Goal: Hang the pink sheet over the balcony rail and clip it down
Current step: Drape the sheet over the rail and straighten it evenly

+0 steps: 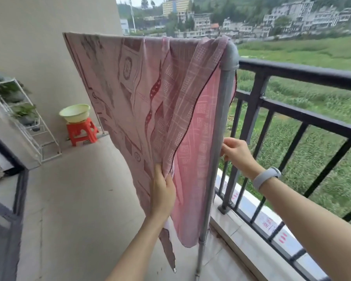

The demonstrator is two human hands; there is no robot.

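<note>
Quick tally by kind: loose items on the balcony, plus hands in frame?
Sheet: 1
Basin: 1
Stool: 1
Plant rack: 1
Hands: 2, left hand on the sheet, right hand by the grey pole
Total: 6
No clips visible.

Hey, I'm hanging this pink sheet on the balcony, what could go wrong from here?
1. No clips show on the pink sheet yet; it only drapes over the grey rack bar, so wind could probably drag it off.
2. It is bunched at the corner by the grey upright pole, so it may dry unevenly or slide.
3. Your left hand grips one edge while your right hand reaches behind the pole; a hard tug might shift the rack toward the black railing.
</note>
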